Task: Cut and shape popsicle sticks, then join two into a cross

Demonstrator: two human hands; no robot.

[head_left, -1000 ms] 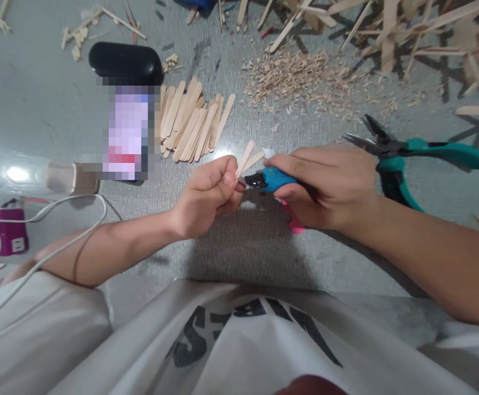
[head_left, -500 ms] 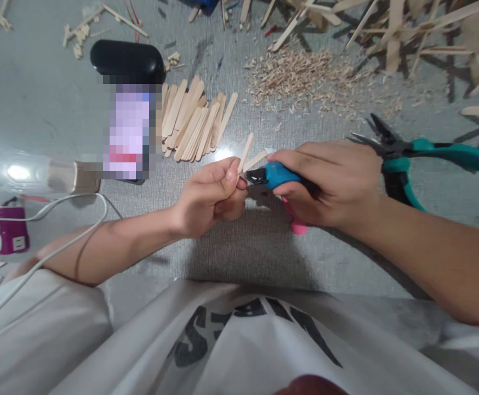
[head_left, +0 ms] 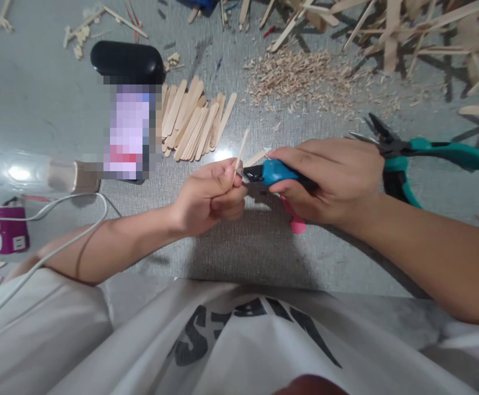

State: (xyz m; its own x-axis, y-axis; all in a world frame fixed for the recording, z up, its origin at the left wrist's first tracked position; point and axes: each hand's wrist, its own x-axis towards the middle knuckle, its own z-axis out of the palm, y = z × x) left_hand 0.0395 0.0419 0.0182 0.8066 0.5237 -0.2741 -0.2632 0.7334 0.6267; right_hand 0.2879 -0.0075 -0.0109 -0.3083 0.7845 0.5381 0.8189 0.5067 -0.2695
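A thin wooden craft stick [head_left: 243, 145] stands up, slightly tilted, from my left hand [head_left: 209, 197], pinched between thumb and curled fingers. Its narrow edge faces me. My right hand [head_left: 334, 178] is wrapped round a blue-and-black cutting tool [head_left: 278, 172] with a short metal tip; its exact kind I cannot make out. That tip meets the stick right by my left thumb. Just behind the tool, another pale stick [head_left: 255, 159] lies on the table. A pink flat piece [head_left: 297, 224] shows partly from under my right hand.
Craft sticks [head_left: 190, 123] lie piled beyond my left hand, beside a pixelated phone [head_left: 127, 131] and a black case [head_left: 127, 61]. Wood shavings [head_left: 301, 79] spread farther back. Teal-handled pliers [head_left: 404, 148] lie right; a white cable [head_left: 103, 206] crosses my left forearm.
The stick in my left hand has turned from its flat face toward its edge and shifted slightly left. The tool in my right hand has moved a little left with it.
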